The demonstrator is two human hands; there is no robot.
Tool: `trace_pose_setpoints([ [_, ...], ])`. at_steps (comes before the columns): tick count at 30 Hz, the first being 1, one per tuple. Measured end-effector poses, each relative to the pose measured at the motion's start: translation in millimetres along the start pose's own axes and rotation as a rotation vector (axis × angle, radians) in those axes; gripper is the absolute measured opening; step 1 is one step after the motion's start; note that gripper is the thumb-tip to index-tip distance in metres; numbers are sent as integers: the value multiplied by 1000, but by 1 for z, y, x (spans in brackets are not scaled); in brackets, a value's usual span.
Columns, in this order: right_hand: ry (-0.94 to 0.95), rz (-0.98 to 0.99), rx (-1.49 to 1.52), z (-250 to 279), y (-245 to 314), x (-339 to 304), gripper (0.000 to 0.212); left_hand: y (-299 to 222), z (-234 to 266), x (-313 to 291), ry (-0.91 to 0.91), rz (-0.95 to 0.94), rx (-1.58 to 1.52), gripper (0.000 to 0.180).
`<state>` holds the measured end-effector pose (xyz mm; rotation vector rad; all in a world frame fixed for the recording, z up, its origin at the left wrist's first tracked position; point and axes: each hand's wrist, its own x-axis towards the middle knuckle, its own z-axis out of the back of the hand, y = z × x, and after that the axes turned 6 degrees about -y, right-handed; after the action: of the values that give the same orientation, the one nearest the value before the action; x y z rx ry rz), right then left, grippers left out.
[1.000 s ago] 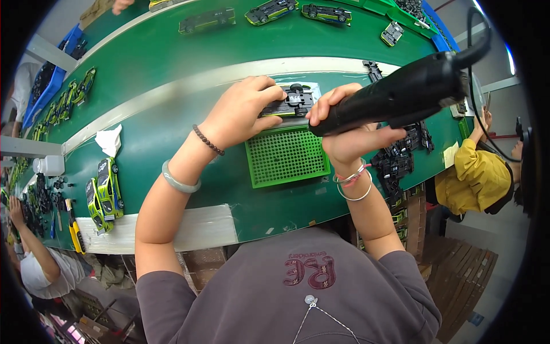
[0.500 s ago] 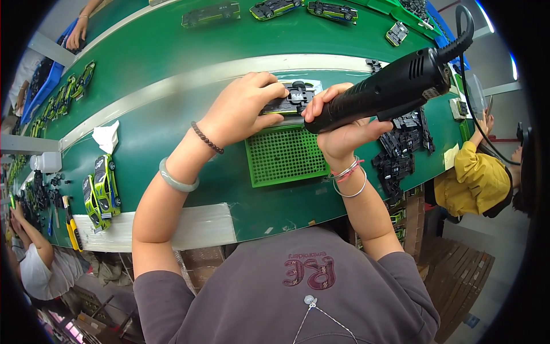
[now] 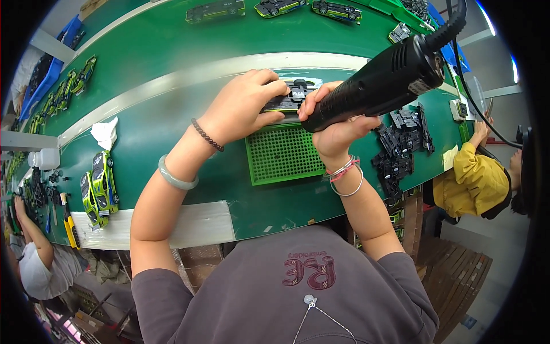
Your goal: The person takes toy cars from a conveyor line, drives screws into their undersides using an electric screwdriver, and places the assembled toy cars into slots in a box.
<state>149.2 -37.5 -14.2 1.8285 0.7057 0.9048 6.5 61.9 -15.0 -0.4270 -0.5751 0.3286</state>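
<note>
An upside-down toy car (image 3: 293, 98), its black underside and wheels upward, is held at its left end by my left hand (image 3: 239, 106), thumb on the near side and fingers over the top. My right hand (image 3: 337, 131) is wrapped around a black corded electric screwdriver (image 3: 372, 80). The tool slants down to the left, its cable leaving at the upper right. Its tip is hidden behind my fingers, beside the car, so I cannot tell whether it touches. Just below them lies a green perforated tray (image 3: 252, 166).
Black car chassis parts (image 3: 401, 143) are piled to the right. Green toy cars (image 3: 100, 186) stand at the left beside a crumpled white tissue (image 3: 105, 133). Further overturned cars (image 3: 337, 10) lie along the far side. A co-worker in a yellow top (image 3: 470, 183) sits at the right.
The screwdriver's rear end has swung slightly left and up, and my right hand has shifted a little left. My left hand stays on the toy car.
</note>
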Motion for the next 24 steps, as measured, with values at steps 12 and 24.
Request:
trace_pose_setpoints([
  [12,148,180,346,-30,48,36,104,33,47,-8,283,214,-34,60],
  [24,343,99,4,-91,4,38,100,32,47,-10,254,151,-105,56],
])
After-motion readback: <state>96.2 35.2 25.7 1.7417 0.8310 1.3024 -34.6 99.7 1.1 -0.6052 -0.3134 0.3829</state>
